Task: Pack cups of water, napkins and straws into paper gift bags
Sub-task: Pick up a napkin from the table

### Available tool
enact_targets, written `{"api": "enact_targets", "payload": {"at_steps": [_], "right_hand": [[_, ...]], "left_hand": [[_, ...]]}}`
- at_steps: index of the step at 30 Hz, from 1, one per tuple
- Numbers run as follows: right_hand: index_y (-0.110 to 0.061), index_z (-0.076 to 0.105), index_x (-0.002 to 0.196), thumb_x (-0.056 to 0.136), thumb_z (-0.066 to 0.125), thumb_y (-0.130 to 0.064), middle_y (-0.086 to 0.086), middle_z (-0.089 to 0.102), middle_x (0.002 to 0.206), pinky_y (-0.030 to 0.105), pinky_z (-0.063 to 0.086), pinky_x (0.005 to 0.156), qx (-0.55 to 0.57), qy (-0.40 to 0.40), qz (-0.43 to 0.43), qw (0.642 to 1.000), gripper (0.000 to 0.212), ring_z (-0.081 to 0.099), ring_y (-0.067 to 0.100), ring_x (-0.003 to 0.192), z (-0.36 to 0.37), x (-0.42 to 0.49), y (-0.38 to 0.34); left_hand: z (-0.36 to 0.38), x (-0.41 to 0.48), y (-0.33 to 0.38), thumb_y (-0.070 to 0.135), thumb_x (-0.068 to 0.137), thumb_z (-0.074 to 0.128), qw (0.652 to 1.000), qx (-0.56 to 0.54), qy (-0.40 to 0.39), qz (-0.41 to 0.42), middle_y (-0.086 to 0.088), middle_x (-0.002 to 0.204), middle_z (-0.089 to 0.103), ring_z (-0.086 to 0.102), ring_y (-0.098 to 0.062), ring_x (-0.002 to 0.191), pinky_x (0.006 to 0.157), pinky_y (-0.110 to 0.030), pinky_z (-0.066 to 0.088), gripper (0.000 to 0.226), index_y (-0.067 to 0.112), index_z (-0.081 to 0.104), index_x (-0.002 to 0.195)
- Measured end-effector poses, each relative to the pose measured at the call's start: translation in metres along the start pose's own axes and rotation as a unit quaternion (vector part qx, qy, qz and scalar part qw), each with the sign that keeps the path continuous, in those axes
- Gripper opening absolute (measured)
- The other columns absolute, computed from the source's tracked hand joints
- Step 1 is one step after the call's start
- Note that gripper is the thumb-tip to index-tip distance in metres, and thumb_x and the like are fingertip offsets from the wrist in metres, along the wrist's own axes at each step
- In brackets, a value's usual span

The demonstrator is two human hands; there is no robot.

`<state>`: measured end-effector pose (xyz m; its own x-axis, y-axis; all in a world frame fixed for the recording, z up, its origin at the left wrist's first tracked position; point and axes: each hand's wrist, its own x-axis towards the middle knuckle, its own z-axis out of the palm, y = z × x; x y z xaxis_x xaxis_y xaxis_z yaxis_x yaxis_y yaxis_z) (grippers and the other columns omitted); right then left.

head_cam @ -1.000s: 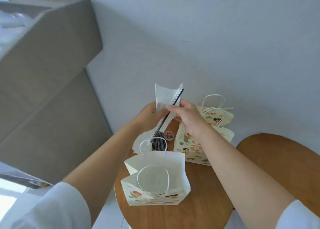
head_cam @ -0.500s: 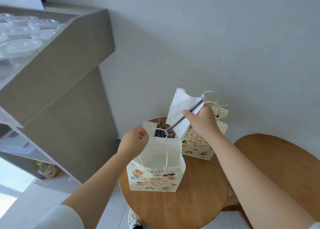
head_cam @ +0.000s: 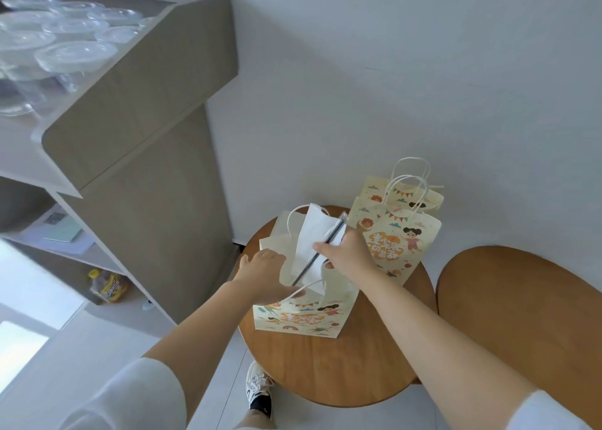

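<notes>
An open cream paper gift bag [head_cam: 303, 319] with cartoon print stands on the small round wooden table [head_cam: 329, 367]. My right hand [head_cam: 348, 255] pinches a white napkin [head_cam: 311, 234] and a dark wrapped straw [head_cam: 321, 249] together, with their lower ends inside the bag's mouth. My left hand [head_cam: 264, 275] holds the bag's left rim, spreading it. Two more printed bags [head_cam: 395, 234] stand behind on the right, against the wall.
A grey counter [head_cam: 136, 81] at the left carries several clear lidded plastic cups [head_cam: 58, 48]; shelves beneath it hold papers and a yellow bottle [head_cam: 109, 286]. A second wooden table [head_cam: 527, 325] lies at the right. My shoe [head_cam: 259, 389] shows on the floor below.
My right hand has lowered the napkin and straw into the front bag. My left hand moved from the handle onto the bag's rim. The view has tilted down and left.
</notes>
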<state>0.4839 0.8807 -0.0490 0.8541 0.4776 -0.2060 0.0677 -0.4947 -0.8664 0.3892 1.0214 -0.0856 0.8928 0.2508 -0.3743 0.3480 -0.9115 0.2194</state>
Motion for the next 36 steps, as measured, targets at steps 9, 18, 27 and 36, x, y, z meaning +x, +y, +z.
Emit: {"api": "enact_targets", "payload": {"at_steps": [9, 18, 27, 36], "right_hand": [[-0.014, 0.052, 0.079, 0.077, 0.075, -0.032, 0.003, 0.061, 0.081, 0.028, 0.057, 0.072, -0.001, -0.102, 0.067, 0.992, 0.029, 0.068, 0.021, 0.081, 0.031, 0.013, 0.013], [-0.007, 0.061, 0.088, 0.089, 0.049, -0.003, 0.005, 0.058, 0.091, 0.028, 0.043, 0.075, -0.088, 0.049, 0.027, 0.995, 0.012, 0.054, 0.019, 0.087, -0.017, 0.015, 0.053], [-0.007, 0.058, 0.084, 0.085, 0.052, -0.004, 0.006, 0.051, 0.104, 0.024, 0.037, 0.080, -0.160, 0.053, -0.008, 0.986, 0.007, 0.049, 0.022, 0.099, -0.041, 0.016, 0.082], [-0.029, 0.024, 0.145, 0.072, 0.072, -0.045, -0.001, -0.024, 0.154, 0.049, -0.001, 0.115, -0.443, -0.251, 0.001, 0.861, 0.089, -0.026, 0.025, 0.141, -0.046, 0.027, 0.073]], "left_hand": [[0.009, -0.015, -0.025, 0.030, 0.094, 0.050, 0.994, -0.104, 0.046, 0.000, 0.003, 0.152, 0.032, 0.039, -0.019, 0.133, 0.109, -0.035, 0.035, 0.056, 0.022, 0.030, 0.146], [0.010, 0.004, -0.030, 0.044, 0.077, 0.072, 0.995, -0.018, 0.091, -0.030, 0.003, 0.148, 0.033, 0.033, -0.018, 0.134, 0.110, -0.036, 0.029, 0.073, 0.023, 0.041, 0.139], [0.012, 0.031, -0.028, 0.051, 0.078, 0.070, 0.998, 0.034, 0.046, -0.019, -0.005, 0.159, 0.004, -0.005, -0.028, 0.146, 0.117, -0.048, 0.007, 0.065, 0.032, 0.048, 0.136], [0.004, 0.055, -0.030, 0.030, 0.094, 0.055, 0.998, -0.051, 0.042, -0.002, 0.000, 0.130, 0.053, 0.050, -0.018, 0.118, 0.102, -0.031, 0.039, 0.031, 0.019, 0.062, 0.123]]}}
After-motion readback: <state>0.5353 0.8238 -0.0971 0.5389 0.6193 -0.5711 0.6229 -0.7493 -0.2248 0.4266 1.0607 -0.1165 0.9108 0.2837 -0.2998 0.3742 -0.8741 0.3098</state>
